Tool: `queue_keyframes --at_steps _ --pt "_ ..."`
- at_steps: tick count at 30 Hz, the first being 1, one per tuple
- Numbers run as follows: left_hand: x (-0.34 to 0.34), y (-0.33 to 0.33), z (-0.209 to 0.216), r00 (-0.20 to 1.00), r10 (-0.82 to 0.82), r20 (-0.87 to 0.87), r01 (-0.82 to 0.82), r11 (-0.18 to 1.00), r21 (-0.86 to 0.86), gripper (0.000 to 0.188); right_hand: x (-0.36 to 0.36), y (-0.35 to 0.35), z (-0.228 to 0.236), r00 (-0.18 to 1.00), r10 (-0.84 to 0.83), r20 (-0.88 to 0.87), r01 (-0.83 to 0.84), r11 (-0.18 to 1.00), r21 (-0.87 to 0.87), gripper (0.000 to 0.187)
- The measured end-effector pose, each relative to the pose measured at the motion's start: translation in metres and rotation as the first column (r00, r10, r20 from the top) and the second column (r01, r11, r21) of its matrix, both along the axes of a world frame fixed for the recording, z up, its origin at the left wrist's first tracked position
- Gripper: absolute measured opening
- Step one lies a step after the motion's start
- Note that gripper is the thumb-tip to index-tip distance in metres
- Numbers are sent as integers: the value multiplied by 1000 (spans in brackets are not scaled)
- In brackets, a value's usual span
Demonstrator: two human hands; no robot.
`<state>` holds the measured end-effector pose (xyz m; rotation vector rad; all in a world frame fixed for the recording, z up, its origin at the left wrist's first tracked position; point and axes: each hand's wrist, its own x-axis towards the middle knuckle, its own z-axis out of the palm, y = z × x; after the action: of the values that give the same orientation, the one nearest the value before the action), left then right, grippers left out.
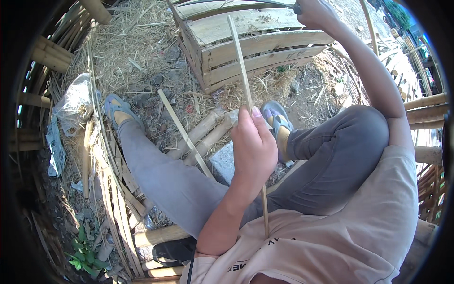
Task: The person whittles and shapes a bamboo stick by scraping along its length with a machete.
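Note:
My left hand is closed around a long, narrow bamboo strip in the middle. The strip stands nearly upright in the picture, its lower end reaching my shirt and its upper end in front of the crate. At the upper right my right hand is stretched out, closed on the dark handle of a long thin tool that looks like a knife. Its blade runs left above the slatted wooden crate. A second bamboo strip leans between my legs, apart from both hands.
Thick bamboo pieces and a pale stone block lie between my sandalled feet. On the left are a clear plastic bag, bundled bamboo strips and a green plant. Straw covers the ground; bamboo poles stand right.

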<state>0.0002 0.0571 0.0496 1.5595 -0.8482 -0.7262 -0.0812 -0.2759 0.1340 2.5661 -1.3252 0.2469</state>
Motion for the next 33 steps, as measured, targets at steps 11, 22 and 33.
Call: queue_keyframes --at_steps 11,22,33 --pt "13 -3 -1 982 2 -189 7 999 46 33 -10 32 -22 952 267 150 -291 942 166 35" --pt "22 -19 -21 484 8 -875 120 990 76 31 17 111 -9 865 502 -6 -422 734 531 31" --pt "20 -26 -30 536 3 -844 77 996 52 31 6 111 -39 841 539 45 -477 700 532 28"
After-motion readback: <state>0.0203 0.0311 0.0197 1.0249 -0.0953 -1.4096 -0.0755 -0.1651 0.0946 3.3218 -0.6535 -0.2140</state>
